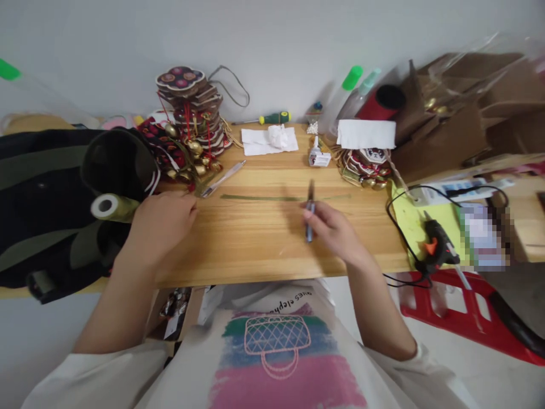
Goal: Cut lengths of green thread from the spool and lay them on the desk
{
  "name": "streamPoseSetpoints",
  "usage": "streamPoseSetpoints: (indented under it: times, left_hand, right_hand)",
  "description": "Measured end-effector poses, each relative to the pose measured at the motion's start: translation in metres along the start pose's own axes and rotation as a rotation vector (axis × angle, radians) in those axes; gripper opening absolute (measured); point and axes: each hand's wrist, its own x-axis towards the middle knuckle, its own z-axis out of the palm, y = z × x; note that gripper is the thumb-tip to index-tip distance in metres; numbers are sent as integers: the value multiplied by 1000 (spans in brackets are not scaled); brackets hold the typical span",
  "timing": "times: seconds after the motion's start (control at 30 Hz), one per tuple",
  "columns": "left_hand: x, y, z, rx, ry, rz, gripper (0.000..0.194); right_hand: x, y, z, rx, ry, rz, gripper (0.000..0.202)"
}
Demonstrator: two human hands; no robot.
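My right hand (336, 230) is closed around a slim tool (310, 211) with a dark pointed tip and a bluish-grey handle; blur hides whether it is scissors or a knife. The tip points toward the wall. Beneath it, a thin olive-green ribbon (255, 197) lies stretched flat across the wooden table (255, 244). My left hand (164, 224) rests at the left with its fingers curled, and what they hold, if anything, is hidden. A roll of olive ribbon (121, 208) sits beside the left wrist. Just beyond that hand lies a clear pen (223, 179).
Stacked flower-shaped ornaments with gold bells (183, 108) stand back left. A screwdriver (272, 118), white tissue (264, 142) and a small glue bottle (317, 154) line the back. At right are a hot glue gun (440, 244), its black cable and a cardboard box (451, 125). Dark fabric (38, 210) covers the left.
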Motion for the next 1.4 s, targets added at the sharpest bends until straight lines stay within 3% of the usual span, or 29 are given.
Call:
streamPoseSetpoints:
  times: [0.13,0.23,0.37,0.5,1.4]
  left_hand:
    - [-1,-1,-1,-13,12,-1,31]
    - [0,-1,-1,-10,1,4,29]
    - [1,-3,-1,-3,15,20,29]
    - [0,-5,1,5,30,42,28]
    - [3,-1,4,-19,81,-78,28]
  right_hand:
    - [5,-27,47,215,-407,51,38]
    - [13,-39,80,306,-567,207,34]
    - [27,-48,105,330,-567,414,34]
    - [36,-53,112,406,-537,506,36]
    - [43,-56,126,569,-450,534,39]
